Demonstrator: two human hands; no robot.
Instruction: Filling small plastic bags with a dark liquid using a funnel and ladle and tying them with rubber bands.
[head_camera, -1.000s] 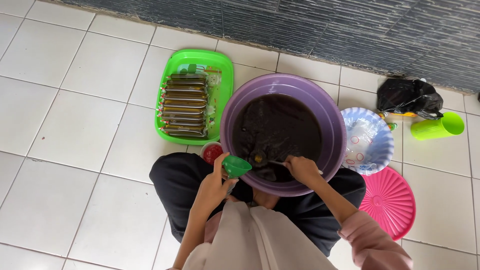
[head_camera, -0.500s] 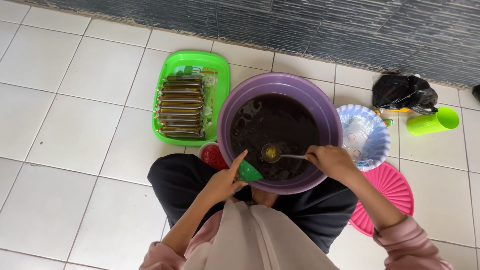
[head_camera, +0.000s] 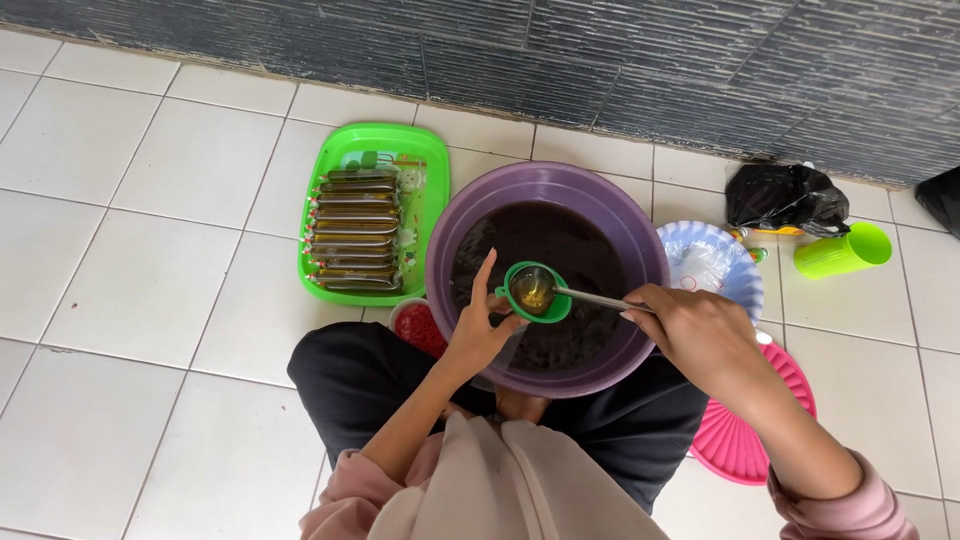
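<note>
Funnel (head_camera: 537, 291) gripped in my left hand (head_camera: 478, 333) over basin (head_camera: 446, 240); right hand (head_camera: 693, 333) closed on ladle (head_camera: 590, 297), bowl inside it. I'd tip slow, keep funnel level.

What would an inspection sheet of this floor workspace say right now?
Surface: white tiled floor.
Job's things: purple basin of dark liquid; green funnel over it; ladle bowl in the funnel.
Clutter: green tray of filled tubes; pink lid; green cup; black bag; patterned bowl.
Hands: left hand holds funnel; right hand holds ladle.
Cables: nothing seen.
Surroundings: dark ribbed wall.
</note>
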